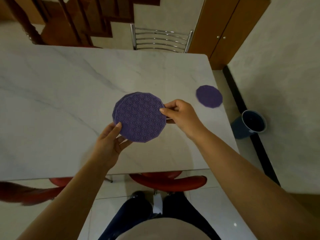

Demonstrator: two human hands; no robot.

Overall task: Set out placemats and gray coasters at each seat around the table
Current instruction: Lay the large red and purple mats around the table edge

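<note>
A small stack of round purple patterned mats (141,116) is held above the white marble table (69,87). My left hand (110,141) grips the stack's lower left edge, thumb on top. My right hand (180,115) pinches the right edge of the top mat, which sits slightly offset from the one beneath. A single purple mat (209,96) lies flat near the table's right edge. No gray coasters are in view.
A chrome-backed chair (161,38) stands at the far side. Red chair seats (168,181) are tucked under the near edge. A dark blue bucket (249,123) sits on the floor to the right, by a wooden cabinet (225,28).
</note>
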